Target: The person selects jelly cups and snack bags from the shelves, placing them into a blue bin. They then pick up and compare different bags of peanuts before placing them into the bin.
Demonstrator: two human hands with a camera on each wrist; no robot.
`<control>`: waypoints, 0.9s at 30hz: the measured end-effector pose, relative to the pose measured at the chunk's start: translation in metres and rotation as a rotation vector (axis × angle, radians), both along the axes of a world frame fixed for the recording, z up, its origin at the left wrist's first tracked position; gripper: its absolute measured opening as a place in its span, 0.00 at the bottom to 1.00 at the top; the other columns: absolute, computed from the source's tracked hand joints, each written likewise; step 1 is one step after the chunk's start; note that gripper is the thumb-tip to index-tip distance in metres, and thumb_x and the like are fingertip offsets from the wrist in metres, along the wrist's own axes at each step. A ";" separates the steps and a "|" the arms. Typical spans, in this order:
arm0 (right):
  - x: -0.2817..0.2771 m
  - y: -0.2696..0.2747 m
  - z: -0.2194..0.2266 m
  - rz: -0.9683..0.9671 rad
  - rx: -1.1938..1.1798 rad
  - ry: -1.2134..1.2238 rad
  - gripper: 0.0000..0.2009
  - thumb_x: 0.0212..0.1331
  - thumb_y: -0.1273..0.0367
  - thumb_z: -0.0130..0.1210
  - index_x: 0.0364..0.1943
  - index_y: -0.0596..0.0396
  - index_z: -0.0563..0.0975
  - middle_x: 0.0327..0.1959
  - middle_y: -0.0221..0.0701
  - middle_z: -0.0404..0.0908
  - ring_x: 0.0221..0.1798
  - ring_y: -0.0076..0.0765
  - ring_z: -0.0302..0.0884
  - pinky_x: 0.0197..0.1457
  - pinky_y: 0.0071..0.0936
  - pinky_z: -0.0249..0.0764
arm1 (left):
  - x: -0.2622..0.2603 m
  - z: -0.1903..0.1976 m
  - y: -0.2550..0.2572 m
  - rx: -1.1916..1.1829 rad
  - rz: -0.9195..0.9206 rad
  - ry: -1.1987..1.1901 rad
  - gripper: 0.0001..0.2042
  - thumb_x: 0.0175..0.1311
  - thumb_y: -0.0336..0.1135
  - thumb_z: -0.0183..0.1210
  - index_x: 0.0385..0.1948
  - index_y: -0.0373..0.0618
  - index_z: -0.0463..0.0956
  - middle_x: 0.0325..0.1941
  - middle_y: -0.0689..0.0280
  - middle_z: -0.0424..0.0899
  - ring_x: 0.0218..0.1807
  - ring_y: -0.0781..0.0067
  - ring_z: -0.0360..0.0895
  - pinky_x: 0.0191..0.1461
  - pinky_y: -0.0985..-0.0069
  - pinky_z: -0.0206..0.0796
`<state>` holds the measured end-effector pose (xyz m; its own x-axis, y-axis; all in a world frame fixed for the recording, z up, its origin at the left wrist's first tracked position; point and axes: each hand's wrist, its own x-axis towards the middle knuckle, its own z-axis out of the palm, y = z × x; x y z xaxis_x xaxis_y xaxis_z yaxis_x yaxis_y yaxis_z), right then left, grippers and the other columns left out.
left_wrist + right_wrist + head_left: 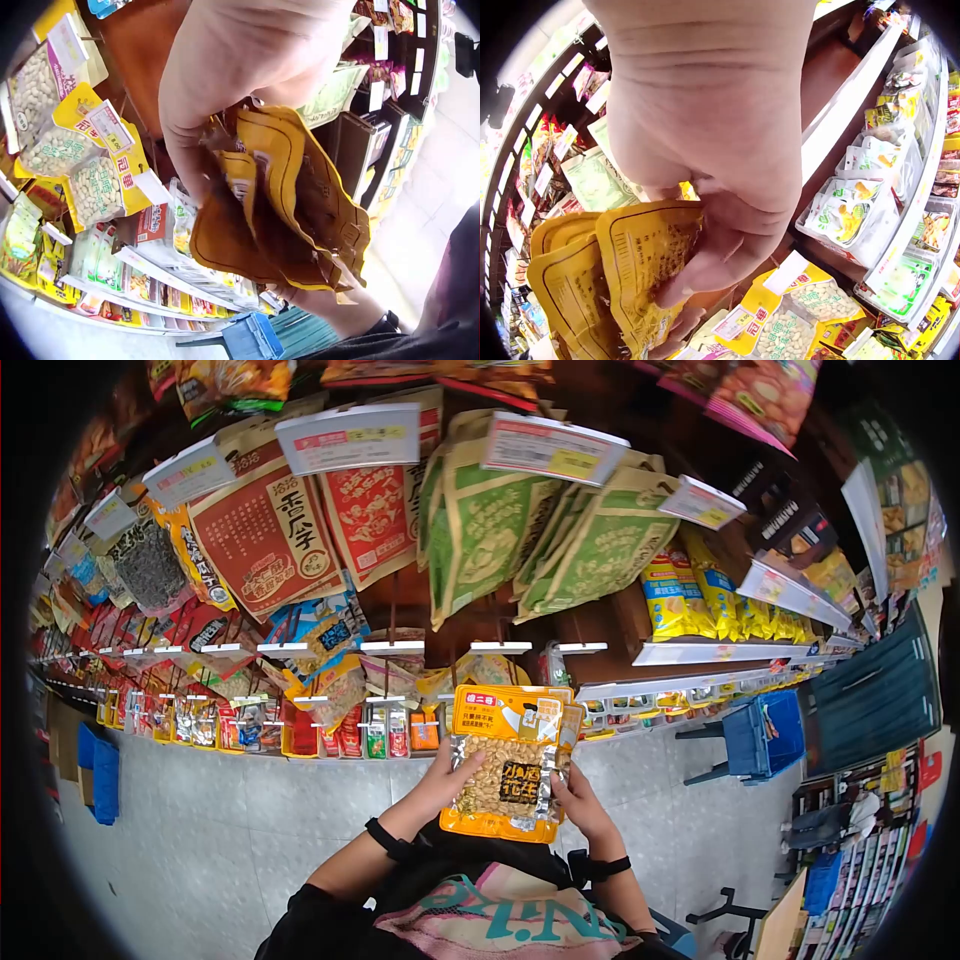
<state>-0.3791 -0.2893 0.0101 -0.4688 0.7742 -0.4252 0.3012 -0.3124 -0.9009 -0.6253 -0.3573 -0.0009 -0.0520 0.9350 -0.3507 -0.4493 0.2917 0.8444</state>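
Observation:
A small stack of orange-and-clear peanut bags is held upright between both hands in front of the chest. On the front bag, pale peanuts show through a window beside a black label. My left hand grips the left edges, its thumb over the front. The right hand grips the opposite edges, thumb also in front. In the left wrist view, the orange bags fan apart at their edges below the left hand. The right wrist view shows printed backs of the bags under the right hand.
Hanging green bags and brown-red seed bags face me on the shelf, behind price tags. Lower shelves hold smaller packets. A blue bin stands at the right, another blue container at the left on the grey floor.

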 end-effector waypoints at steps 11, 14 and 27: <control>0.125 -0.007 0.010 -0.001 -0.012 0.070 0.32 0.68 0.51 0.41 0.66 0.62 0.59 0.60 0.36 0.70 0.61 0.30 0.66 0.64 0.29 0.63 | 0.128 -0.003 0.026 0.013 -0.324 0.256 0.36 0.69 0.49 0.52 0.67 0.36 0.45 0.63 0.56 0.65 0.65 0.69 0.63 0.65 0.74 0.58; 0.169 -0.006 0.024 0.019 -0.023 0.047 0.34 0.57 0.64 0.64 0.63 0.65 0.59 0.58 0.38 0.71 0.60 0.31 0.68 0.62 0.29 0.67 | 0.179 -0.014 0.034 0.180 -0.389 0.350 0.37 0.67 0.46 0.55 0.68 0.37 0.42 0.66 0.55 0.60 0.68 0.66 0.57 0.70 0.71 0.52; 0.374 -0.003 -0.008 -0.185 -0.017 0.089 0.32 0.57 0.63 0.63 0.60 0.67 0.63 0.55 0.39 0.74 0.59 0.32 0.69 0.64 0.30 0.65 | 0.357 -0.009 0.085 0.149 -0.547 0.307 0.45 0.58 0.38 0.66 0.69 0.38 0.40 0.50 0.51 0.76 0.48 0.68 0.76 0.48 0.72 0.71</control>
